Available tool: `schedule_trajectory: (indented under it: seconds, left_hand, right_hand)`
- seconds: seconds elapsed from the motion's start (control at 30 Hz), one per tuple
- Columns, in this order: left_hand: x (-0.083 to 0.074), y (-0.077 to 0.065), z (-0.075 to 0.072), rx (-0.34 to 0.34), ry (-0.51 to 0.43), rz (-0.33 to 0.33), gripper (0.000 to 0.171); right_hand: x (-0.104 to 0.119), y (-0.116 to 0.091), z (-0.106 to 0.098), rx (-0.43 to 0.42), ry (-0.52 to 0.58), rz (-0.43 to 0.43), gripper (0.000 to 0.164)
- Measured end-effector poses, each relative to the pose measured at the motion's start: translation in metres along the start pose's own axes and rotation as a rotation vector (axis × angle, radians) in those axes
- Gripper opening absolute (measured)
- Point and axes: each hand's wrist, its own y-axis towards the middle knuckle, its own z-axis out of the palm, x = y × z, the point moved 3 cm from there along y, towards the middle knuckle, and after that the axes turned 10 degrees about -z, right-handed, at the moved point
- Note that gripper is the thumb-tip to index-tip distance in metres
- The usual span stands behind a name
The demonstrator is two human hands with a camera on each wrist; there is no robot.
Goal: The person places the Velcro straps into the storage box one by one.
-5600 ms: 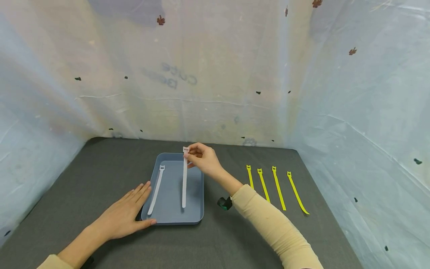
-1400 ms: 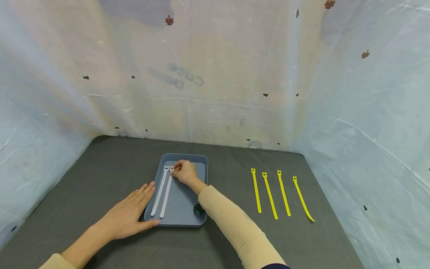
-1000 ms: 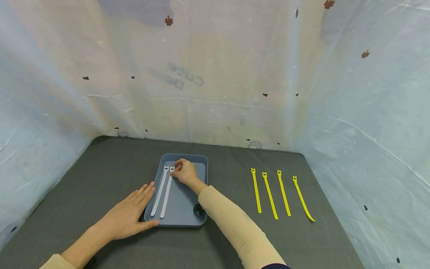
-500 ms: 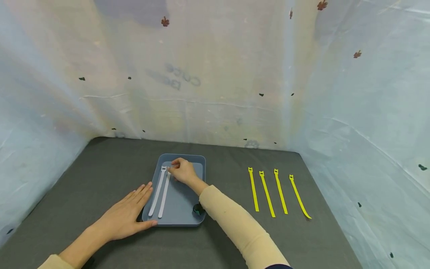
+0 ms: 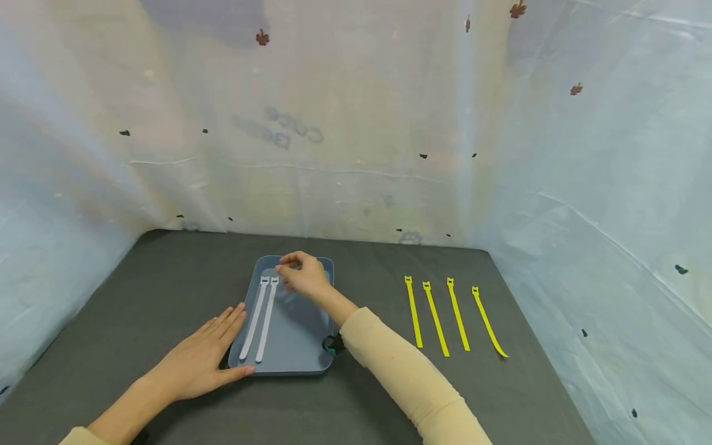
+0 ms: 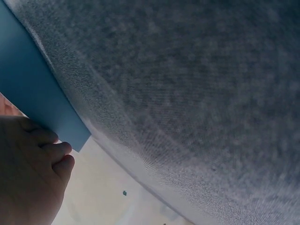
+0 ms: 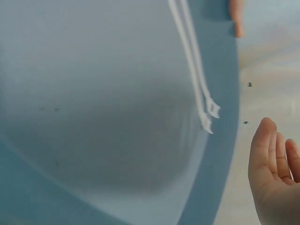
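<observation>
You have six straps in all: two white straps (image 5: pixel 254 318) inside one blue-grey tray (image 5: pixel 295 353), and four yellow straps (image 5: pixel 413 312) on one dark counter (image 5: pixel 183 272). On the sheeting (image 5: pixel 356 93) you can count four brown leaf shapes (image 5: pixel 262 38).

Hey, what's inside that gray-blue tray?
Two white straps lie side by side in the left half of the gray-blue tray. In the head view, the right hand covers part of the far end, so that patch can't be seen from there.
</observation>
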Motion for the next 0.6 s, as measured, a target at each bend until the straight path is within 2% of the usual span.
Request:
schedule_trajectory:
  seconds: [0.13, 0.3, 0.6]
  left_hand:
    - [0.0, 0.0, -0.002, -0.004, -0.004, -0.003, 0.108]
    - [0.001, 0.0, -0.002, -0.016, -0.004, 0.001, 0.108]
    - [0.0, 0.001, 0.0, -0.019, -0.001, 0.01, 0.108]
  right_hand:
    - [0.007, -0.004, -0.012, -0.003, 0.049, -0.034, 0.03]
    - [0.012, -0.009, -0.028, -0.063, 0.101, -0.056, 0.028]
    - [0.012, -0.022, -0.059, -0.136, 0.132, -0.042, 0.032]
